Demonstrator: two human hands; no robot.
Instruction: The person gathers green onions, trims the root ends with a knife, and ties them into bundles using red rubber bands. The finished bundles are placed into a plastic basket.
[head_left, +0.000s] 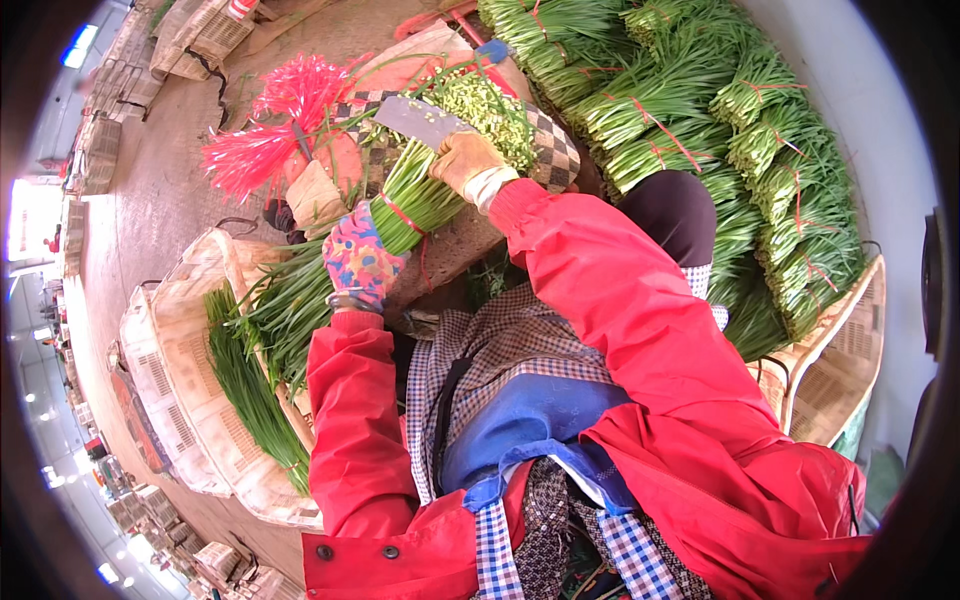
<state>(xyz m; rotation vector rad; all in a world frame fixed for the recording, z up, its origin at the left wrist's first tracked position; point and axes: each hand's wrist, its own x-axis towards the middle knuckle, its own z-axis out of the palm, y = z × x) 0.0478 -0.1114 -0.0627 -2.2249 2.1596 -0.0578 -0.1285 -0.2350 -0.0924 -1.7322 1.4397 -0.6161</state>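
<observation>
My left hand (362, 251), in a pink, blue and yellow patterned glove, grips a thick bundle of garlic chives (416, 199) around its middle. A red plastic tie (401, 212) circles the bundle beside that hand, and its leaves droop to the lower left. My right hand (466, 159), in a tan glove, holds a cleaver whose handle is hidden in the fist. Its broad blade (420, 120) lies across the bundle's stalk ends, with small cut bits stuck to it. Chopped stalk ends (491, 116) are heaped just beyond, on a black-and-tan checked pad (555, 146).
Red plastic strips (251, 157) hang tied in a bunch at the upper left. A lined basket (180, 322) holds loose chives (251, 390) to the left. Tied chive bundles (787, 187) are stacked on the right, along a pale wall (847, 90). Another basket (832, 360) stands below them.
</observation>
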